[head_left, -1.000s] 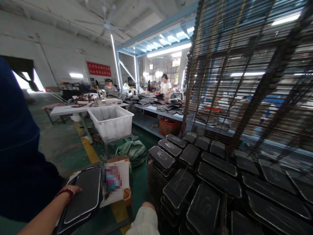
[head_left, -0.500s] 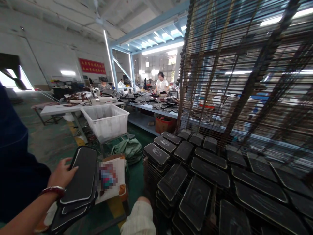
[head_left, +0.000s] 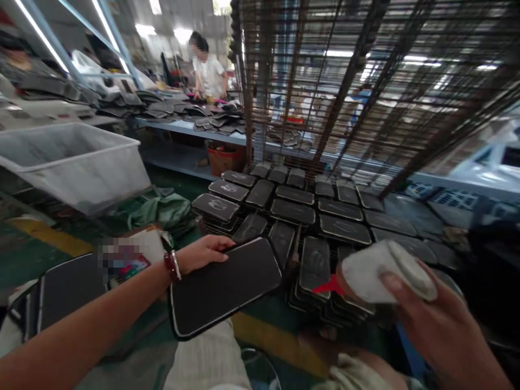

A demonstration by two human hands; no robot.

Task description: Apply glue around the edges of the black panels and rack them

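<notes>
My left hand (head_left: 209,252) grips the upper edge of a black rounded panel (head_left: 227,287) with a pale rim, tilted above my lap. In my right hand (head_left: 439,309) is a white squeeze bottle (head_left: 374,271), lying sideways with its red nozzle (head_left: 329,287) pointing left. The nozzle is to the right of the panel, apart from it. Beyond both hands, stacks of similar black panels (head_left: 296,211) rest on wire racks, several with glossy smears on top. At my left lie more black panels (head_left: 69,292), partly hidden by my forearm.
A white plastic tub (head_left: 81,173) stands at the left, with green cloth (head_left: 164,216) beside it. Tall wire racks (head_left: 325,70) rise behind the stacks. A co-worker (head_left: 209,70) is at a far table (head_left: 182,127), above a red-brown box (head_left: 227,160).
The view has swung right and down. My left hand has brought one panel from the left pile to above my lap. My right hand has come into view holding the bottle.
</notes>
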